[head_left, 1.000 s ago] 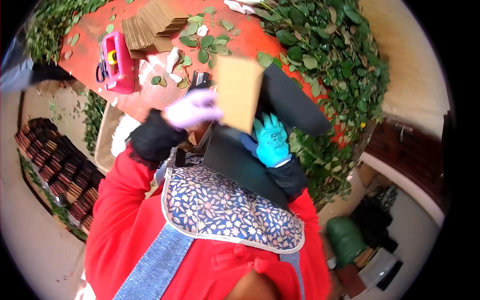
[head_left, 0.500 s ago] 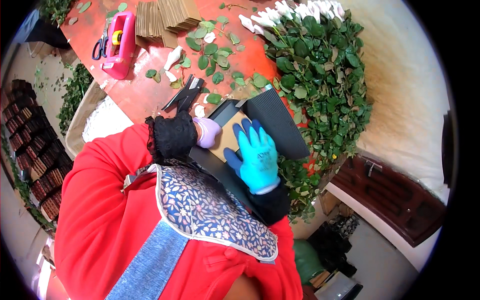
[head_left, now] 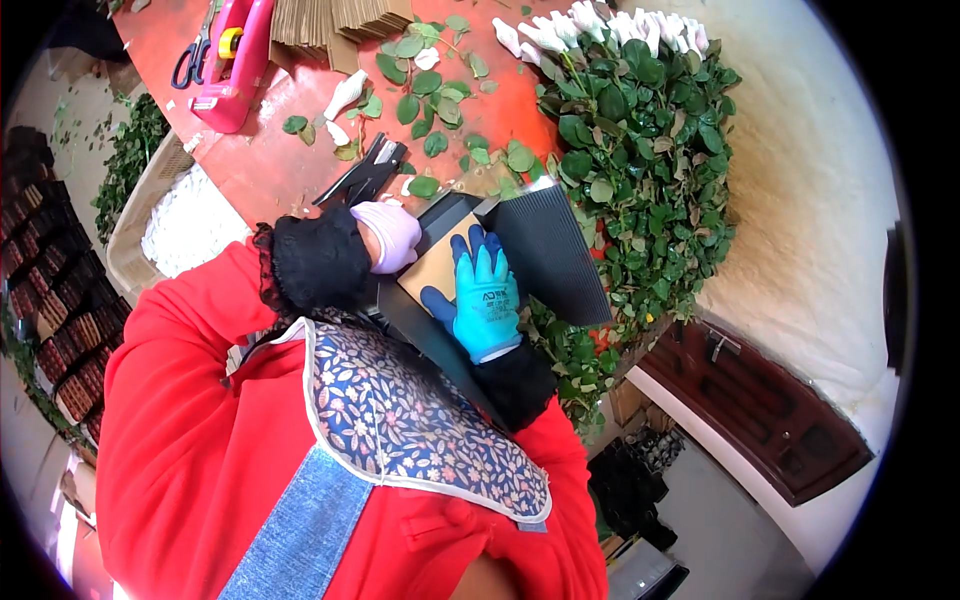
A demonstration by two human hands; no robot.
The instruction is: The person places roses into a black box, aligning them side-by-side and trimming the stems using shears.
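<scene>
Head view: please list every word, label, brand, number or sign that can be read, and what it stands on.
Blue glove on the right hand: small dark print on its back; larger characters not copied here, finer lines too small to read.
Elsewhere, the pink tape dispenser included: no lettering I can make out.

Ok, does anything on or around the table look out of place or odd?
Loose green leaves lie scattered on the red table, and a white piece lies apart from the leafy bunch with similar white tips. The left hand wears lilac, the right hand blue, an odd mismatch. Nothing looks clearly damaged.
</scene>
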